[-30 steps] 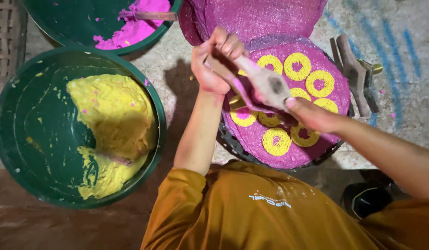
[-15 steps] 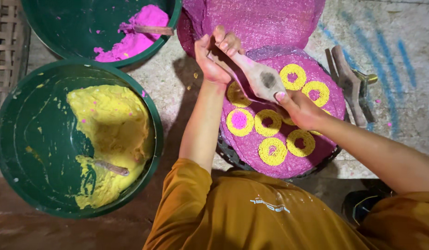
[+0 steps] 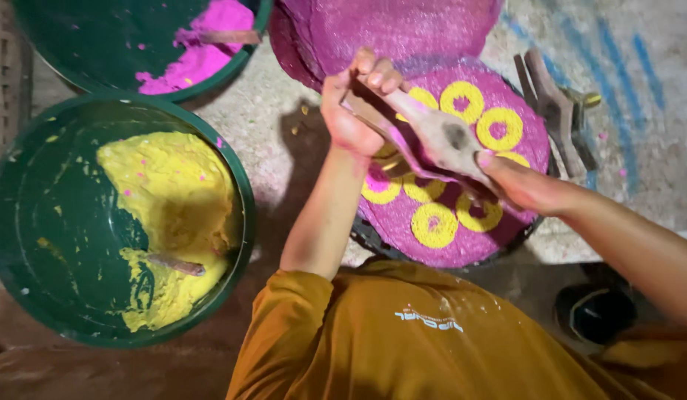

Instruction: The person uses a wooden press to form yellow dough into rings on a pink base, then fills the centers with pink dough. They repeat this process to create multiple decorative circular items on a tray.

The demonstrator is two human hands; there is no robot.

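While both hands close around a smooth wooden mould [image 3: 440,141], left hand [image 3: 354,111] grips its handle, right hand [image 3: 525,185] its tip, over a grainy pink disc [image 3: 462,244] with yellow rings [image 3: 432,224].

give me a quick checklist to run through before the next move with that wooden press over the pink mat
1. Both hands on the wooden press: ok. The left hand grips its far end, and the right hand holds the near end.
2. Press over the pink mat: ok, it sits above the yellow rings.
3. Free space for another ring: cannot tell, the press and hands hide the middle of the mat.
4. Dough left in the press: cannot tell, its underside is hidden.
5. Yellow dough within reach: ok, plenty lies in the green basin beside the left arm.
6. Spare wooden press: ok, it lies beyond the mat, clear of the hands.
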